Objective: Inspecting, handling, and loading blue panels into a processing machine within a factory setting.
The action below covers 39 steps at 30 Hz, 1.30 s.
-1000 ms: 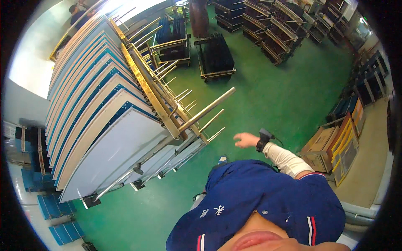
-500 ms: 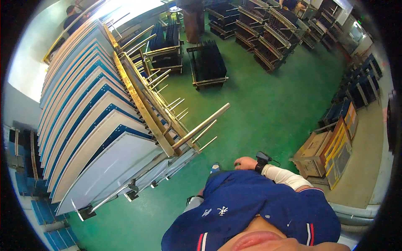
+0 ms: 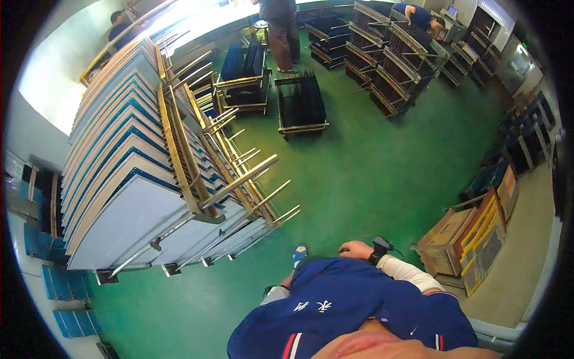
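My right hand (image 3: 357, 250) hangs over the green floor in front of my body, with a black device strapped to its wrist (image 3: 380, 250). Its fingers are loosely bent and apart, and nothing shows in them. Only a small part of my left hand (image 3: 288, 280) is visible beside my dark blue shirt (image 3: 335, 287); the shirt hides its fingers. Closest on the left is a tall rack (image 3: 197, 206) with metal rails, carrying a row of upright white and blue panels (image 3: 140, 212).
Low racks of dark panels (image 3: 302, 107) stand ahead, with stacked racks (image 3: 397, 72) beyond. One person (image 3: 280, 30) stands at the back; another (image 3: 415, 17) bends at the far right. Cardboard boxes (image 3: 445, 239) and yellow-edged boards (image 3: 485, 242) lean along the right side.
My view has shifted, so the racks ahead sit lower and the near rack's front end has moved left. More of the people at the back shows. My right hand still hangs empty.
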Motion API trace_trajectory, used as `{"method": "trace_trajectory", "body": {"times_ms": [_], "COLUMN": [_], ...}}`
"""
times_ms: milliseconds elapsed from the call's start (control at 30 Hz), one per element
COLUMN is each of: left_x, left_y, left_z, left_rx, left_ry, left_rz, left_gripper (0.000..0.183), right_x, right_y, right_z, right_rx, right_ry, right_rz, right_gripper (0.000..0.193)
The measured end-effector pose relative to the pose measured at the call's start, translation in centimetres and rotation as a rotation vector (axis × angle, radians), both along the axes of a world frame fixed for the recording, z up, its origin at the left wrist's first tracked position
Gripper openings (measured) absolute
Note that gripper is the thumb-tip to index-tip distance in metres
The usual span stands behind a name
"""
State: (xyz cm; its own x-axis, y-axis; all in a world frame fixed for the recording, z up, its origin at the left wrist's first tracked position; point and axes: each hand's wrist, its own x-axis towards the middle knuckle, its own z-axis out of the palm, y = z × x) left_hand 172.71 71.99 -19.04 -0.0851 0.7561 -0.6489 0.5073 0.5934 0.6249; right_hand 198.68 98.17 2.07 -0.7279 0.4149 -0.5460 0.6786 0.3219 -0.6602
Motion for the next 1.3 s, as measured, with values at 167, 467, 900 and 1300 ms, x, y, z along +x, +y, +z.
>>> {"method": "trace_trajectory", "body": {"times_ms": [167,467,900,1300], "left_x": [5.3,8.9,9.5,0.9], "left_y": [1.8,8.5,11.4,27.7], "left_z": [0.4,-7.5,-0.7,-1.7], "left_rx": [0.056,-0.091,0.141,-0.001], "left_ry": [0.057,-0.490,0.027,-0.063], "left_rz": [0.038,0.897,-0.053,-0.266], "left_gripper": [0.062,0.067,0.052,0.052], "right_x": [5.5,13.4,14.0,9.6], "right_y": [1.4,2.2,8.0,18.3], "right_z": [-0.1,0.2,-3.6,-2.4], "right_rx": [0.047,-0.019,-0.050,-0.066], "right_ry": [-0.087,-0.047,0.036,-0.037], "right_rz": [0.008,-0.009,-0.087,-0.238], "right_gripper": [0.038,0.041,0.039,0.038]}}
